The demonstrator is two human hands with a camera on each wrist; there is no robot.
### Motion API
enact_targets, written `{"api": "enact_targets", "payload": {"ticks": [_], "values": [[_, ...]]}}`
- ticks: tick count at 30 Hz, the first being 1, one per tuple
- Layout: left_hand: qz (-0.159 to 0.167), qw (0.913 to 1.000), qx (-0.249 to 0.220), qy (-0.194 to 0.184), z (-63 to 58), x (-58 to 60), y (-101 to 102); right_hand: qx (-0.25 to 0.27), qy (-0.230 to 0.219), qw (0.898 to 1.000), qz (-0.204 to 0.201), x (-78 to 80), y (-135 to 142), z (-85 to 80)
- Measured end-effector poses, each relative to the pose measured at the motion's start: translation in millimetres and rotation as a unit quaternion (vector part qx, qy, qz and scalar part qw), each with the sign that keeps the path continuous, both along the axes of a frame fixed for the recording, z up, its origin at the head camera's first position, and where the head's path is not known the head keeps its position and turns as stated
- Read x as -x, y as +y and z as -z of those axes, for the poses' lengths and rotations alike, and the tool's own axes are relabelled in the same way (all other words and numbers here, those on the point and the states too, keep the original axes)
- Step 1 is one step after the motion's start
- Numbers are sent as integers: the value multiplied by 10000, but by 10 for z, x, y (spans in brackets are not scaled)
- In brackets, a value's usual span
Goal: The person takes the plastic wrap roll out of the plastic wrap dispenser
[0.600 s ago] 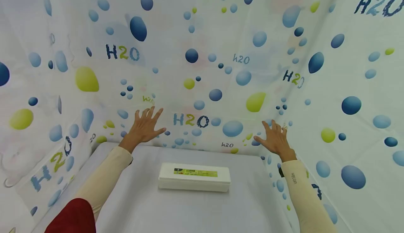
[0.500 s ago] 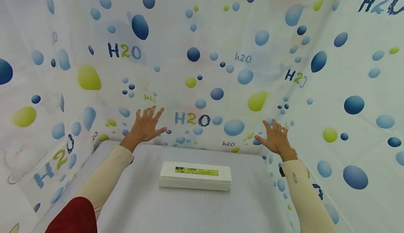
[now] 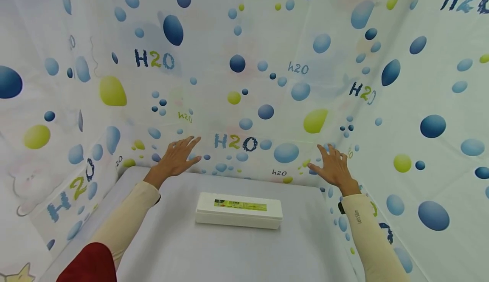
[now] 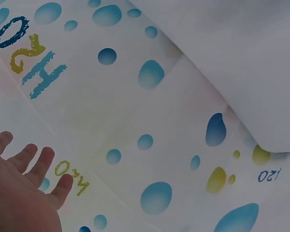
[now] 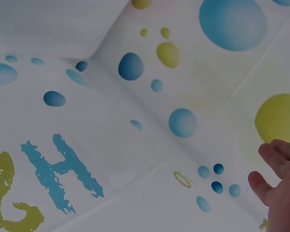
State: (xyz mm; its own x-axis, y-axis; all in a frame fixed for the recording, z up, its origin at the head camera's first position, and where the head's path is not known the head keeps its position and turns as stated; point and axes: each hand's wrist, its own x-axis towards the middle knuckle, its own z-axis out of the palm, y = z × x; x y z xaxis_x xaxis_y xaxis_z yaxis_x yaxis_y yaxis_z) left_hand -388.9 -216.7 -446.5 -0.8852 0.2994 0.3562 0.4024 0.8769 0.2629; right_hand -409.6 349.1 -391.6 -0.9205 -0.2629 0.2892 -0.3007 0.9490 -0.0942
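Observation:
A long white lidded box [image 3: 239,210] with a yellow-green label lies on the white table between my forearms. To its upper left my left hand [image 3: 173,159] is held up with fingers spread and nothing in it. My right hand [image 3: 333,167] is raised beyond the box's right end, its fingers apart and bare of any object. Neither hand touches the box. In the left wrist view the left hand [image 4: 26,191] shows at the lower left; in the right wrist view part of the right hand [image 5: 282,179] shows at the right edge.
The white table [image 3: 244,252] runs back to a printed curtain [image 3: 244,82] with blue and green drops and H2O lettering. More of this cloth [image 3: 431,167] hangs along the right and left sides, close to the arms.
The left hand has turned and dipped a little, its fingers lower than before. The right hand stays nearly still. The whole scene shifts slightly to the right as the head view moves.

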Motion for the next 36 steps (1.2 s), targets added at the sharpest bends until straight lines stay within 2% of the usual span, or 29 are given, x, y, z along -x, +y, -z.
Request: {"api": "enact_targets", "payload": {"ticks": [4,7,11,14,23,27,31,36], "values": [[108,9998,-144,-44,59,-22,-30,50,-39,10000,-18,-5,-11,0],[145,9987,-433,-216,104,-51,-47,74,-18,10000,-62,5,-18,-1],[184,9912,-1131,-669,180,-102,-47,131,24,9998,-126,15,-42,-8],[199,9850,-1455,-908,299,-133,-47,148,28,9998,-151,31,-55,2],[422,9730,-1634,-1575,882,-288,-73,104,52,9996,-240,79,-104,104],[501,9685,-1756,-1696,1136,-373,-19,64,34,9997,-228,59,-141,108],[338,9608,-2142,-1728,1424,-481,96,72,42,9997,-210,47,-179,137],[-35,9417,-2770,-1907,1784,-571,237,153,3,9996,-242,29,-224,206]]}}
